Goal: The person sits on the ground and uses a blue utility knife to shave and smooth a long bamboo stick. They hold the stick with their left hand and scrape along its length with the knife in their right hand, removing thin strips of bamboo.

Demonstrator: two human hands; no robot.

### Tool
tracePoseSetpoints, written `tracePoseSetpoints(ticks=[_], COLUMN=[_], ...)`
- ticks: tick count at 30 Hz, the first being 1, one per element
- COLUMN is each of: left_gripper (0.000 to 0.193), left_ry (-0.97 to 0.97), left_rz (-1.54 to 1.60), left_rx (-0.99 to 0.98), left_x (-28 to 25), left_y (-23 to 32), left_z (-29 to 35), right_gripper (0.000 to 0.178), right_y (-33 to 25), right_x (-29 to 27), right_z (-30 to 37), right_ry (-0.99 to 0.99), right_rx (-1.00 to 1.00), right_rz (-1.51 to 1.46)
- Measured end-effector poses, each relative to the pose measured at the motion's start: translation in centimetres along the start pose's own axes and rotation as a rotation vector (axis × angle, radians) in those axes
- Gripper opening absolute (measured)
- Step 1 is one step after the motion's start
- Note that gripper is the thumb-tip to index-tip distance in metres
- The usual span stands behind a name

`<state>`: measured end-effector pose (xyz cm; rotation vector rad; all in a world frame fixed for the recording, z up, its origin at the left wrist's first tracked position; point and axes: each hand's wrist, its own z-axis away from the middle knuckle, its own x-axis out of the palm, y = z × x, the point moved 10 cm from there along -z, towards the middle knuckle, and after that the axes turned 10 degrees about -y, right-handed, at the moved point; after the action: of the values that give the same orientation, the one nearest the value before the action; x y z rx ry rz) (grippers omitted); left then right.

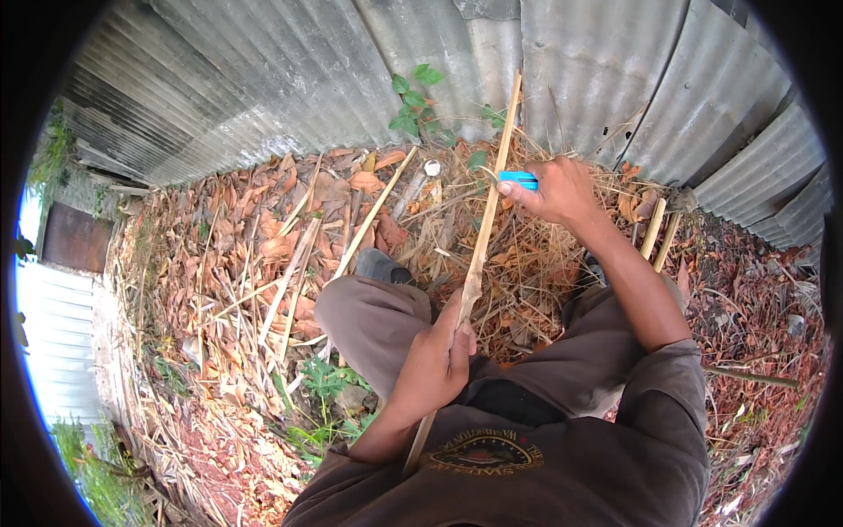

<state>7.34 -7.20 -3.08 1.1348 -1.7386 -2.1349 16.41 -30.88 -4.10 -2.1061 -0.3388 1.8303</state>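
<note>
- Seen from above, a seated person's lap fills the lower middle, knees in brown trousers (386,321) pointing up the frame.
- The left hand (436,360) is wrapped tight, fingers together, around the lower part of a long pale bamboo strip (488,206), just above the lap.
- The strip runs steeply up and slightly right, its top end crossing the foot of a grey corrugated metal wall (334,79).
- The right hand (555,191) sits higher on the strip, fingers clamped on a blue-handled cutter (517,180) pressed against the strip's right edge.
- The wall curves across the whole top and right, closing that side; small green leaves (420,110) grow at its base.
- The ground to the left is open but strewn with dry brown leaves (263,237) and loose split bamboo pieces (373,211).
- Two short bamboo stubs (659,230) stand near the right forearm.
</note>
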Motion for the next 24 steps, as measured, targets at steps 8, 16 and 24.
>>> tracePoseSetpoints(ticks=[8, 16, 24], left_gripper=[0.048, 0.047, 0.047], left_ry=[-0.173, -0.082, -0.029], left_rz=[0.064, 0.319, 0.175], left_rx=[-0.051, -0.113, -0.021], left_x=[1.1, 0.8, 0.2], left_y=[0.7, -1.7, -0.1], left_z=[1.5, 2.2, 1.0], right_gripper=[0.083, 0.087, 0.064], right_y=[13.0, 13.5, -6.1], right_x=[-4.1, -6.4, -0.9], right_z=[-2.8, 0.4, 4.8], right_ry=[0.161, 0.134, -0.016], right_rx=[0.496, 0.547, -0.204], right_rz=[-0.065, -0.199, -0.059])
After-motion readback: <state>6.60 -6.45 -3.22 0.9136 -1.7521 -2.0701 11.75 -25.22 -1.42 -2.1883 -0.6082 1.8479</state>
